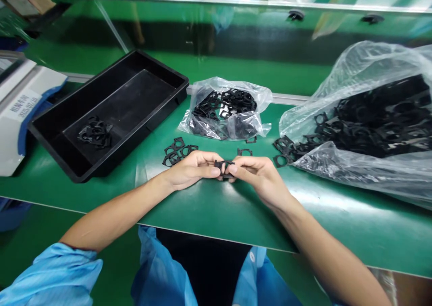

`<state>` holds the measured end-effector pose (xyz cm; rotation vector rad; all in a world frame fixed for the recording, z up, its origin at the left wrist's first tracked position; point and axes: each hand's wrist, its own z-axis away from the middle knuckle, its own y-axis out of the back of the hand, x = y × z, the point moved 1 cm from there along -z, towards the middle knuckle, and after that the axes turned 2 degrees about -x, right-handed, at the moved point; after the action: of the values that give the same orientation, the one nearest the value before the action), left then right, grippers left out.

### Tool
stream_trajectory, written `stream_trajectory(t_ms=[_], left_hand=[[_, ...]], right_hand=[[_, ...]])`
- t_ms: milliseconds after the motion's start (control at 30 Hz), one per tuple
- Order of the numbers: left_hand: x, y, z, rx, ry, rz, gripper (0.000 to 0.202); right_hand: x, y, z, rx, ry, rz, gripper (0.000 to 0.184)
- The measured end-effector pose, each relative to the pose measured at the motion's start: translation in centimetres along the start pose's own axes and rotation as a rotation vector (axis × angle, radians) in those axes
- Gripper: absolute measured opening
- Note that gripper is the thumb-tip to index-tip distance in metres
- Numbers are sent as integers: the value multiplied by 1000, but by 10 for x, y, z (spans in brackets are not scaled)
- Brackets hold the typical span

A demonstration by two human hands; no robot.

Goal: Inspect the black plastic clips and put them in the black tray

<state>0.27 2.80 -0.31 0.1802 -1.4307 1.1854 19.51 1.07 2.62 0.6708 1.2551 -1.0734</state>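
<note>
My left hand (193,168) and my right hand (257,174) meet above the green table (216,216), fingers pinched together on one small black plastic part (223,165) between them. Most of that part is hidden by my fingertips. Just behind my left hand lies a small heap of black square frame parts (177,150). One loose black part (245,152) lies just beyond my right hand.
A black tray (111,110) with a few black parts (95,135) stands at the left. A small clear bag of black rings (226,110) lies behind my hands. A large clear bag of black parts (367,121) spills open at the right. A white machine (20,103) stands far left.
</note>
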Motion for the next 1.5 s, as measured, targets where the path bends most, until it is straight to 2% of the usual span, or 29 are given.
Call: stream_trajectory(t_ms=[67, 133, 267, 400, 567, 667, 833, 1000, 1200, 1367, 1500], left_hand=[[1, -1, 1, -38, -3, -1, 37], [1, -2, 0, -18, -21, -10, 37], [-2, -3, -1, 130, -79, -68, 36], [-2, -3, 0, 232, -128, -243, 31], [7, -7, 4, 195, -159, -454, 21], [11, -6, 4, 166, -138, -430, 24], [6, -3, 2, 123, -76, -188, 36], [1, -3, 0, 16, -26, -5, 42], [0, 4, -2, 105, 14, -144, 37], [-2, 4, -3, 70, 21, -34, 43], [-3, 3, -4, 109, -50, -9, 44]], right_hand=[[0, -1, 1, -18, -15, -15, 41], [0, -1, 2, 8, 18, 23, 41], [2, 0, 3, 108, 152, 220, 38], [6, 0, 2, 132, 231, 364, 38], [8, 0, 2, 137, 209, 396, 38], [6, 0, 1, 129, 169, 312, 40], [3, -2, 0, 98, 62, 74, 36], [6, -2, -2, 25, -48, -156, 31], [12, 0, -5, 59, -106, -260, 27], [10, 0, -5, -9, -151, -394, 25], [10, 1, -6, 32, -89, -380, 26]])
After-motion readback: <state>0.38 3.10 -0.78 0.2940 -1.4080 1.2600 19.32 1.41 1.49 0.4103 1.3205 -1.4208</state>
